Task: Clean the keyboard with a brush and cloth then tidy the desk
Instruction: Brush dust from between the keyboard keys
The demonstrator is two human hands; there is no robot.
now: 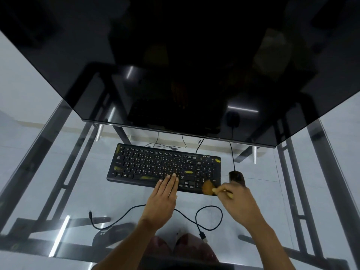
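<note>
The keyboard (163,167), black with yellowish smears on several keys, is lying on the glass desk (48,172) just in front of the lower edge of the dark monitor (175,65). The left hand (163,199) is resting flat and unclenched, grasping nothing, with its fingertips (173,175) pressing on the keys along the keyboard's near edge. The right hand (236,199) is clenching the pale handle of a brush (209,188), whose tan bristles are touching the keyboard's near right corner. A black mouse (236,178) is sitting just beside the keyboard on the right, partly covered by the right hand, its cord running up under the monitor. A loose black cable (194,217) is curling across the glass near the person, passing beneath the left wrist.
</note>
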